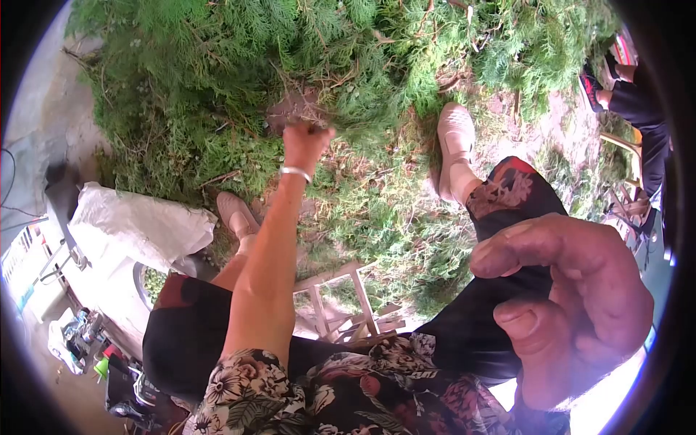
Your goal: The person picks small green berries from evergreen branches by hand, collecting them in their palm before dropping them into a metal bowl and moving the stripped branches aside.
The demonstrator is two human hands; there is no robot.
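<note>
My left hand (pixel 306 148), with a pale bracelet (pixel 296 172) at the wrist, reaches down to the near side of a big heap of cut evergreen branches (pixel 217 65). Its fingers are closed, and a blurred evergreen sprig (pixel 359 129) sticks out to the right from them. A patch of brown ground (pixel 293 109) shows just beyond the knuckles. Close to the camera, at the right, my right hand (pixel 580 297) is raised above my knee. Its fingers are curled, the thumb is apart from the index finger, and nothing shows between them.
Loose green clippings (pixel 384 210) cover the ground between my shoes. Below me stands a wooden frame (pixel 337 297). To the left are a white sack (pixel 138 225) and assorted clutter (pixel 87 341). Another person's dark-trousered leg (pixel 645 109) is at the far right.
</note>
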